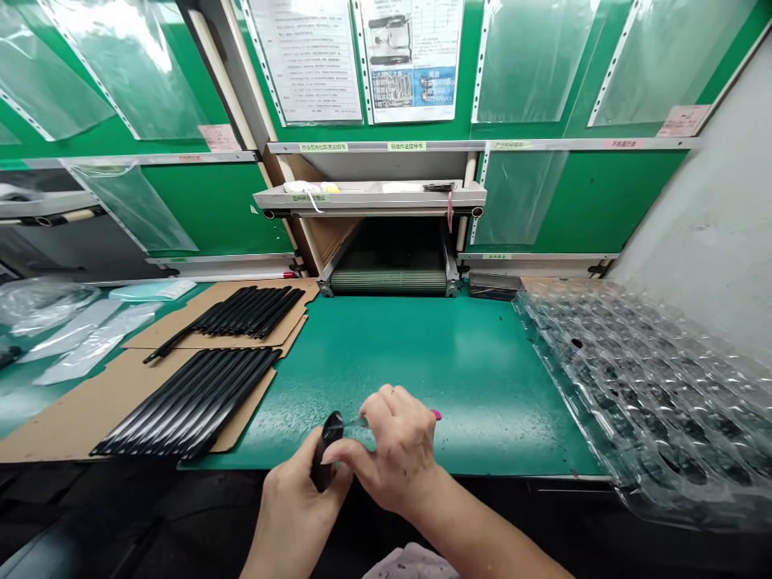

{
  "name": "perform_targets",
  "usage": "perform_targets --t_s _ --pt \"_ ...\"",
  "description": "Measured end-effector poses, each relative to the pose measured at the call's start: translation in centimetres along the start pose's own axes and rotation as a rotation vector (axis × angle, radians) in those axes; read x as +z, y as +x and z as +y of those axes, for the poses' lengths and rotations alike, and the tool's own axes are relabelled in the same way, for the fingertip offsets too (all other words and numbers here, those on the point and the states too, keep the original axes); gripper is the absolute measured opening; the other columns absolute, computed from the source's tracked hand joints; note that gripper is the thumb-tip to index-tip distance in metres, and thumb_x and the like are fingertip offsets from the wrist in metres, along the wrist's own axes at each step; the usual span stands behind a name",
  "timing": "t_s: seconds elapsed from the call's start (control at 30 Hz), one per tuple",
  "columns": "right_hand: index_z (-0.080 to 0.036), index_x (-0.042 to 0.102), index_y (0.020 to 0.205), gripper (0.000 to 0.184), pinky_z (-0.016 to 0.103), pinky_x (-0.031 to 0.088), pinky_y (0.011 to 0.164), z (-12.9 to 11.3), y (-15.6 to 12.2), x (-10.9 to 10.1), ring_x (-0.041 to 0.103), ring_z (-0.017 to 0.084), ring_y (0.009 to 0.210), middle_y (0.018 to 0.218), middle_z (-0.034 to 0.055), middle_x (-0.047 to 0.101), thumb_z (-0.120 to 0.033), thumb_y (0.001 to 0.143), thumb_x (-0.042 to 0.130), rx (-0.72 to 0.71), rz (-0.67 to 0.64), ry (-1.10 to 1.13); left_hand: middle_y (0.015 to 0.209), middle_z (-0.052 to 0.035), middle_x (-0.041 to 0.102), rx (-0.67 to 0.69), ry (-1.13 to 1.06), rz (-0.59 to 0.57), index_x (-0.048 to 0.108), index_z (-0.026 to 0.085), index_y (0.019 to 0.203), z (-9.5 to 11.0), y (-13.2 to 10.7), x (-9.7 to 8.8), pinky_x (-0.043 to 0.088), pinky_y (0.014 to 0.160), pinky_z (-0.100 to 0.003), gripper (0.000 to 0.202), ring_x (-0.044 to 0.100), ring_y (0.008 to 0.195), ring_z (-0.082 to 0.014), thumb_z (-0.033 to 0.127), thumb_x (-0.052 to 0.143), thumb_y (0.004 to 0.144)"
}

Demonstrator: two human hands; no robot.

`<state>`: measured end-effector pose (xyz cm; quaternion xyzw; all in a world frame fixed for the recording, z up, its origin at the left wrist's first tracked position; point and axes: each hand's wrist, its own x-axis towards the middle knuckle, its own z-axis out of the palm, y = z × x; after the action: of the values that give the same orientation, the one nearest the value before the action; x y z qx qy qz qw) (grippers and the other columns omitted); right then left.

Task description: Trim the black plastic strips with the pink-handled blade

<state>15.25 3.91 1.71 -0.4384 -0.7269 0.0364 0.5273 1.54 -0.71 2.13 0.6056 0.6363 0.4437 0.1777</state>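
The left hand [295, 498] is curled closed around a black handle-like piece [326, 449], which stands nearly upright in its grip, with the rounded end up and the lower end tucked into the palm. The right hand [395, 454] sits just beside it at about 1 o'clock, its thumb and fingers drawn together in a pinch on a thin shiny sliver [362, 420]. The sliver's near end lies very close to the top of the black piece, though the fingers partly hide where the two meet. A small pink bit [435, 415] shows past the right hand's fingers; it is too small to identify. Working this close, a steady grip low on the black piece and a short pinch on the sliver seem the best way to keep fine movements under control.

Below the hands, at 6 o'clock, is a pale pink cloth [404, 563]. Both hands are held over the near edge of a green mat [458, 370] covering the surface. At 10 o'clock, two cardboard sheets [84, 414] carry rows of long black rods [186, 402]. At 3 o'clock lie stacked clear plastic trays [639, 386]. Farther off at 9 o'clock are clear plastic bags [72, 342]. At 12 o'clock, a dark metal tray [494, 285] sits near a ribbed roller belt [389, 281], beneath a metal shelf [367, 197]. Printed instruction sheets [410, 60] hang above.
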Motion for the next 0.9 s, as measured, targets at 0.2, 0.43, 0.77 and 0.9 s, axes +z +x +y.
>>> perform_targets --t_s 0.2,0.43,0.77,0.9 --pt "-0.022 0.047 0.074 0.061 0.025 0.031 0.060 1.2 2.0 -2.6 0.051 0.011 0.066 0.073 -0.0034 0.057 -0.081 0.085 0.043 -0.008 -0.442 0.347 0.049 0.0058 0.036 0.458 0.182 0.033 0.045 0.021 0.054 -2.2 2.5 -1.5 0.025 0.051 -0.026 0.034 0.032 0.045 -0.0106 0.016 0.072 0.074" --pt "-0.019 0.035 0.061 0.063 0.025 0.021 0.053 2.3 1.2 -2.2 0.041 0.007 0.054 0.057 -0.0072 0.043 -0.076 0.088 0.046 -0.130 -0.617 0.438 0.057 0.0060 0.037 0.905 0.319 0.007 0.043 0.022 0.066 -3.1 4.7 -2.2 0.027 0.054 -0.028 0.034 0.033 0.052 -0.0114 0.003 0.069 0.078" --pt "-0.021 0.042 0.066 0.063 0.025 0.026 0.057 1.8 0.6 -1.9 0.045 0.010 0.059 0.063 -0.0053 0.051 -0.083 0.080 0.049 -0.011 -0.449 0.356 0.057 0.0056 0.037 1.002 0.386 0.013 0.042 0.022 0.064 -3.1 5.6 -3.0 0.025 0.053 -0.030 0.036 0.033 0.051 -0.0122 0.003 0.070 0.076" --pt "-0.022 0.054 0.076 0.058 0.025 0.032 0.061 1.8 1.3 -2.8 0.053 0.012 0.067 0.073 -0.0039 0.057 -0.080 0.081 0.051 0.015 -0.566 0.495 0.057 0.0035 0.045 1.088 0.415 -0.072 0.048 0.022 0.065 -3.2 6.1 -3.3 0.028 0.054 -0.031 0.029 0.041 0.052 -0.0138 0.003 0.067 0.077"
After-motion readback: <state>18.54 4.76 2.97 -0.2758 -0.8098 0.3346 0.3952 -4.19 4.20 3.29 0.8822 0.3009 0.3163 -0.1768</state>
